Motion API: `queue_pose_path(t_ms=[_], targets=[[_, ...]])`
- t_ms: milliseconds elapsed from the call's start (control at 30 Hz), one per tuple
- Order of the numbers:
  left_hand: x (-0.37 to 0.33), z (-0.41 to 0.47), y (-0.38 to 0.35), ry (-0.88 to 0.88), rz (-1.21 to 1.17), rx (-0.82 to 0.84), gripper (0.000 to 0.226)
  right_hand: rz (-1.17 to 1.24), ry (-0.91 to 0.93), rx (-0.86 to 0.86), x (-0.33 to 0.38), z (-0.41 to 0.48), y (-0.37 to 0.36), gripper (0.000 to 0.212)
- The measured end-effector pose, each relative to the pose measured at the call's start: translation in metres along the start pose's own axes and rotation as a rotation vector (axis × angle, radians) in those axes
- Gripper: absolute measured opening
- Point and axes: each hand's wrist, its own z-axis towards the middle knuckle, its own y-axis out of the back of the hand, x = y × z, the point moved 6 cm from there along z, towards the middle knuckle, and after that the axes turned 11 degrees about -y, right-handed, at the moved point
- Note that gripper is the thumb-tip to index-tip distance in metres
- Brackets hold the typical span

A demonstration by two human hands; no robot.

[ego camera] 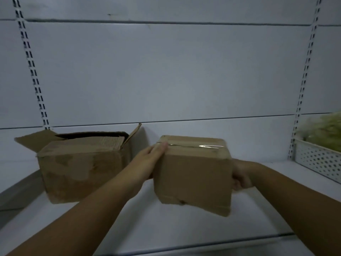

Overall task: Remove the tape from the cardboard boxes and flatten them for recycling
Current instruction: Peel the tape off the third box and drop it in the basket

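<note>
Both forearms reach in from six o'clock; the left hand lies flat-fingered and the right hand wraps the sealed box, clamping it above the shelf. Peeling its tape likely comes next, needing a fingernail under one end.

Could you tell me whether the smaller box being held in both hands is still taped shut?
Shut. The smaller box has shiny clear tape running along its closed top seam, flaps flat.
</note>
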Motion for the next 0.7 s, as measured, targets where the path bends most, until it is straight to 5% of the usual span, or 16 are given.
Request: queue_pose_path(t_ms=[133,200,233,300,467,700], targets=[[0.019,0.016,0.013,0.088,0.049,-0.183,0.024,-0.64,-0.042,-0.322,0.006,-0.005,0.011,0.041],[0.03,0.022,0.014,0.118,0.08,-0.205,0.024,-0.697,0.26,-0.581,0.028,-0.015,0.025,0.029],[0.037,0.025,0.013,0.144,0.088,-0.21,0.022,-0.514,0.452,-0.61,0.037,-0.026,0.028,0.026],[0.051,0.029,0.012,0.179,0.075,-0.219,0.019,-0.171,0.717,-0.485,0.049,-0.044,0.026,0.027],[0.063,0.047,0.015,0.172,0.032,-0.286,0.019,-0.449,0.923,-0.315,0.048,-0.053,-0.023,0.028],[0.068,0.062,0.024,-0.023,0.0,-0.342,0.038,-0.305,1.058,-0.362,0.031,-0.049,-0.045,0.034]])
